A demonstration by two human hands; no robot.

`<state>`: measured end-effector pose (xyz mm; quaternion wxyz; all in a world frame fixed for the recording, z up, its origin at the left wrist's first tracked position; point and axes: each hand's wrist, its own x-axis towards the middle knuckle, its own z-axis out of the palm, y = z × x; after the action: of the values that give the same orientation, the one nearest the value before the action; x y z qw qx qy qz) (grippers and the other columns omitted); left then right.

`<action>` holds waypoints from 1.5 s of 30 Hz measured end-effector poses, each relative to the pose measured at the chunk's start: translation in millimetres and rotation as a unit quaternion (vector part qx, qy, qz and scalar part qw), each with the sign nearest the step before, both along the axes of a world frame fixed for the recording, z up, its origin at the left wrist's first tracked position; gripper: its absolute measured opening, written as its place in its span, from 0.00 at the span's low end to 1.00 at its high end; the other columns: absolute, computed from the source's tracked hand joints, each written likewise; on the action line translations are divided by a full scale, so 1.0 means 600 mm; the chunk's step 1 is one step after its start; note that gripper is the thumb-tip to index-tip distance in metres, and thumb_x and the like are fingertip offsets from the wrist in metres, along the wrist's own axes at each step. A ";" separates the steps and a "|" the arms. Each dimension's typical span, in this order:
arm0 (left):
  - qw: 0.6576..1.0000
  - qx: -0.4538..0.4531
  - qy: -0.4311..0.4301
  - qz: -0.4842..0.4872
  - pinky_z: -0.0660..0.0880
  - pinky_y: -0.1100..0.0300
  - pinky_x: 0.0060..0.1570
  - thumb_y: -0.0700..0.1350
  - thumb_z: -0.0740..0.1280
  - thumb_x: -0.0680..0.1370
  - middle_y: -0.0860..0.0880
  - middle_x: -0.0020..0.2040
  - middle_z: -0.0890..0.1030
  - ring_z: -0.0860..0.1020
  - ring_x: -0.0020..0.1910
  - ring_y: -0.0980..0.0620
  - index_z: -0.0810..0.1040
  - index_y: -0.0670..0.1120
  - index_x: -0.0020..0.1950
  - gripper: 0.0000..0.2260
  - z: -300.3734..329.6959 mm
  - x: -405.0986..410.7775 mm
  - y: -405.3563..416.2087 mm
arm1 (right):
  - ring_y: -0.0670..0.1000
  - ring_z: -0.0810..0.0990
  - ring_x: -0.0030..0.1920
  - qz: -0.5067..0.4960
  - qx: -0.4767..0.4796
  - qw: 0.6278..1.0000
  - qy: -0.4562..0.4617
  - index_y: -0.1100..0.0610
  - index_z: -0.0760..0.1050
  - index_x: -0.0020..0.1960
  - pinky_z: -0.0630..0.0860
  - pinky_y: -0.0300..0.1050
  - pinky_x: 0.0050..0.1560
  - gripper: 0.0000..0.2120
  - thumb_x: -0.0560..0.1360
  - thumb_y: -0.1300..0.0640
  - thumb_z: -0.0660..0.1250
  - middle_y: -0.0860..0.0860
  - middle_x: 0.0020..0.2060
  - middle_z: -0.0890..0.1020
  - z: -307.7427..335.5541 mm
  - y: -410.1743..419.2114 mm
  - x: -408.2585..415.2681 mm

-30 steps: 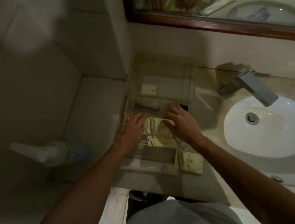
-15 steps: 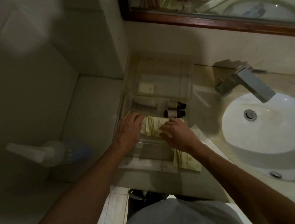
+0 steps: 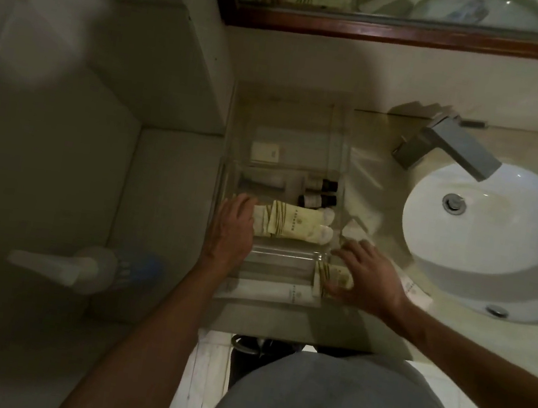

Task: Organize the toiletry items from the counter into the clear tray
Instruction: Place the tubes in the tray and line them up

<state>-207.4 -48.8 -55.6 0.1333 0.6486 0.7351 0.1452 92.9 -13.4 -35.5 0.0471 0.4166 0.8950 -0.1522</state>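
Observation:
The clear tray stands on the counter against the left wall. It holds a small soap box, a white tube, two small dark bottles and two cream tubes lying side by side. My left hand rests flat on the tubes' left ends, fingers apart. My right hand lies spread over a cream packet at the tray's front right corner, fingers above it and thumb below. A long white box lies along the tray's front.
A white sink with a square metal tap fills the counter's right side. Between tray and sink lie a white crumpled item and a white packet. A mirror with a wooden frame hangs above. A spray bottle sits lower left.
My right hand has left the cream tubes and moved right and toward me onto the cream packet. The two tubes now lie uncovered in the tray. My left hand has stayed at their left ends.

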 end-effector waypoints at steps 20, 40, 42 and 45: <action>0.994 0.020 -0.022 0.101 0.70 0.50 0.61 0.36 0.61 0.75 0.44 0.60 0.74 0.73 0.57 0.45 0.72 0.42 0.65 0.18 0.005 -0.007 -0.018 | 0.53 0.74 0.60 -0.033 0.013 0.983 0.180 0.53 0.72 0.66 0.73 0.53 0.61 0.32 0.67 0.45 0.77 0.52 0.61 0.77 0.039 0.023 -0.099; 0.994 -0.043 0.020 -0.098 0.70 0.55 0.56 0.47 0.67 0.70 0.49 0.55 0.73 0.71 0.53 0.51 0.71 0.48 0.62 0.20 0.008 0.002 0.020 | 0.53 0.70 0.63 0.034 0.005 0.999 0.013 0.51 0.72 0.68 0.69 0.52 0.64 0.31 0.68 0.43 0.75 0.52 0.64 0.75 -0.024 0.089 -0.166; 0.996 -0.023 0.012 -0.086 0.71 0.53 0.53 0.43 0.66 0.71 0.47 0.52 0.74 0.72 0.49 0.49 0.74 0.47 0.58 0.16 0.008 -0.007 0.017 | 0.53 0.70 0.63 0.030 0.005 0.999 0.030 0.51 0.73 0.67 0.68 0.52 0.64 0.30 0.69 0.46 0.76 0.52 0.64 0.75 -0.023 0.089 -0.154; 0.997 -0.008 0.011 -0.071 0.72 0.52 0.53 0.39 0.65 0.71 0.45 0.52 0.75 0.73 0.49 0.47 0.75 0.44 0.59 0.16 0.008 -0.020 0.014 | 0.52 0.69 0.63 0.005 -0.031 0.997 0.071 0.50 0.73 0.68 0.69 0.54 0.65 0.29 0.69 0.47 0.76 0.51 0.64 0.75 -0.016 0.088 -0.134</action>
<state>-219.2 -40.7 -50.7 0.1397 0.6997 0.6899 0.1224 12.3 39.4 -45.2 -0.0031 0.3986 0.8931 -0.2085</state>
